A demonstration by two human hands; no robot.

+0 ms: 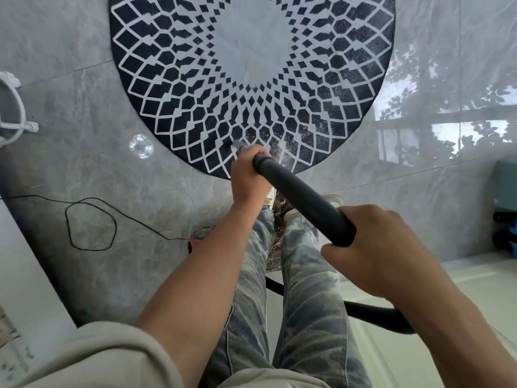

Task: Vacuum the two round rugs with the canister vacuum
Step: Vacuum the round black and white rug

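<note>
White wire frame point(12, 113) at 9 o'clock; black cord point(89, 224) looped on the floor at 8. Round rug point(251, 65) at 12. Left hand point(247, 175), fingers grasping the vacuum wand point(302, 197) at the rug's near edge; right hand point(386, 247) grasps its upper end. Hose point(375, 315) at 5.

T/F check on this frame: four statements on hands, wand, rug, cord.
1. The left hand and the right hand both grip the black wand. True.
2. The left hand holds the wand nearer the body than the right. False: it holds the far end, at the rug's near edge.
3. The round rug is plain grey. False: black-and-white diamond pattern, pale centre.
4. A thin black cord lies looped on the floor. True.
</note>
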